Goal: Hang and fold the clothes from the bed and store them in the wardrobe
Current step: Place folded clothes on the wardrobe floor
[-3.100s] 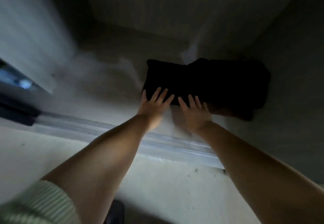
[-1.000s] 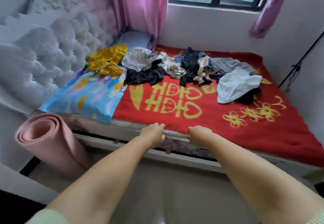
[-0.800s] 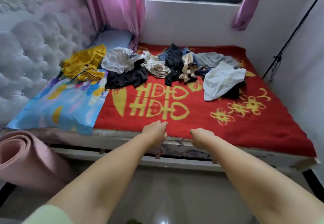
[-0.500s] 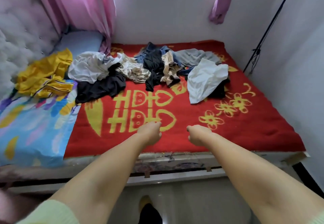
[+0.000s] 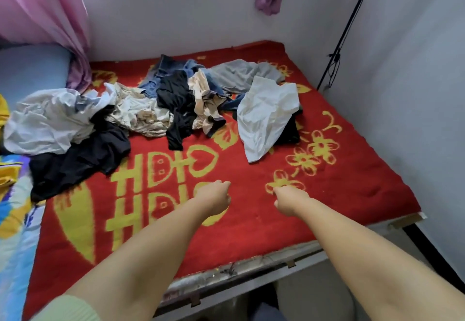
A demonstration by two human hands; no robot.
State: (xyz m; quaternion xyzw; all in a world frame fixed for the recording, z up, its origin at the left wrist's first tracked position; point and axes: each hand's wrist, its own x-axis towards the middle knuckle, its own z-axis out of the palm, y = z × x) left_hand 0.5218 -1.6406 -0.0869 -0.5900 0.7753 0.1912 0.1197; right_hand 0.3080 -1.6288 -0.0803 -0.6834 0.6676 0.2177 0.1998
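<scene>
A heap of crumpled clothes lies across the far half of the bed with its red and yellow blanket (image 5: 352,185). A white garment (image 5: 264,114) is nearest on the right, over something dark. A black garment (image 5: 176,99), a beige one (image 5: 203,94), a grey one (image 5: 239,74) and blue denim (image 5: 171,66) are tangled in the middle. At left are a white shirt (image 5: 47,117) and a black garment (image 5: 83,157). My left hand (image 5: 214,196) and right hand (image 5: 289,200) hover over the blanket's near half, fingers curled, holding nothing. The wardrobe is out of view.
A blue patterned sheet (image 5: 12,220) covers the bed's left strip, with a grey-blue pillow (image 5: 32,69) behind it. Pink curtains (image 5: 45,6) hang at the back left. A black stand pole (image 5: 347,26) leans along the right wall. The bed's worn front edge (image 5: 239,268) is below my arms.
I have turned from the dark wardrobe shelf, where both hands touched a folded black garment, to the bed. Since then I have moved closer and both hands have come over the blanket.
</scene>
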